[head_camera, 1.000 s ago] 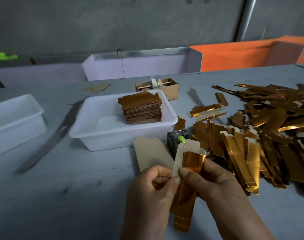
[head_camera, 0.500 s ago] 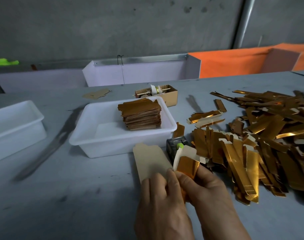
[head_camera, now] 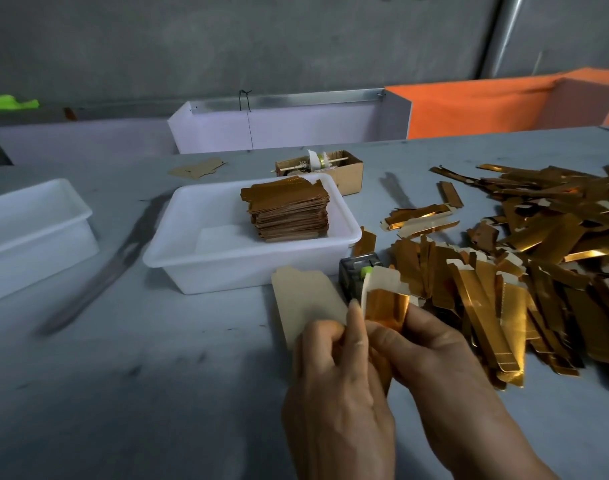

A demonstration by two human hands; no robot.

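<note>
A gold foil blank point(head_camera: 386, 306), judged light, thin, slick and easily creased, is pinched by the curled fingers of both the left hand point(head_camera: 334, 386) and the right hand point(head_camera: 431, 355) above the near edge of the desk point(head_camera: 157, 393). It is best held by its edges beside the score lines. The way to the white tub point(head_camera: 226, 271) is crowded by a plain card point(head_camera: 306, 303) and a small dark device point(head_camera: 353, 277), and a loose pile of blanks point(head_camera: 538, 265) is heaped towards the right edge.

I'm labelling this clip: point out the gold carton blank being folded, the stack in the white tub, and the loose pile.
gold carton blank point(head_camera: 386, 308), head view, its exposed gold face.
stack of blanks point(head_camera: 285, 199), head view, top sheet.
loose pile of blanks point(head_camera: 545, 251), head view, pile's middle.
</note>
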